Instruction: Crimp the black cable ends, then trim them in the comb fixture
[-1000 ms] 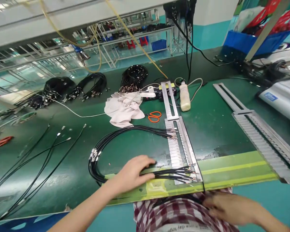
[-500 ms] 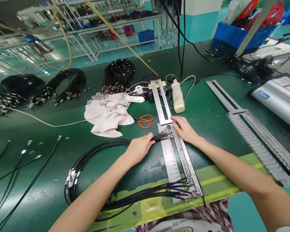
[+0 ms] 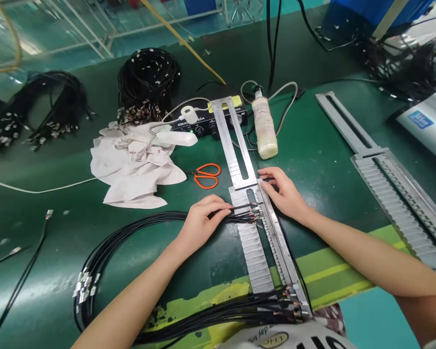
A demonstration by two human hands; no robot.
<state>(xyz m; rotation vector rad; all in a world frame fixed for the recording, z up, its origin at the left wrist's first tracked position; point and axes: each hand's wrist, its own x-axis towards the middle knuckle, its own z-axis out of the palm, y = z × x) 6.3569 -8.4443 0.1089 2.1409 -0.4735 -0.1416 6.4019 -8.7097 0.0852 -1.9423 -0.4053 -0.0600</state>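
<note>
My left hand [image 3: 205, 220] is closed, pinching a black cable [image 3: 242, 206] between thumb and fingers above a slotted metal fixture [image 3: 256, 257]. Just below it, more black cables of the same bundle [image 3: 138, 224] lie across the fixture, their stripped wire ends near the toothed rail. The bundle curves left to a cluster of silvery connectors [image 3: 85, 286]. My right hand [image 3: 285, 194] rests at the fixture's right edge, thumb against the rail and fingers apart, with no cable visible in it. Other black cables [image 3: 218, 315] lie across the fixture's near end, wire ends at the rail.
Orange-handled scissors [image 3: 207, 175] and a white cloth [image 3: 131, 165] lie to the left. Behind are a black control box [image 3: 203, 127], a plastic bottle [image 3: 265, 128] and coiled cables [image 3: 148, 80]. A second metal fixture [image 3: 388, 174] lies right, beside a silver machine [image 3: 430, 121].
The view has tilted down and come closer. My left hand now raises one cable apart from the bundle, whose ends rest lower on the fixture. My right hand stays at the rail.
</note>
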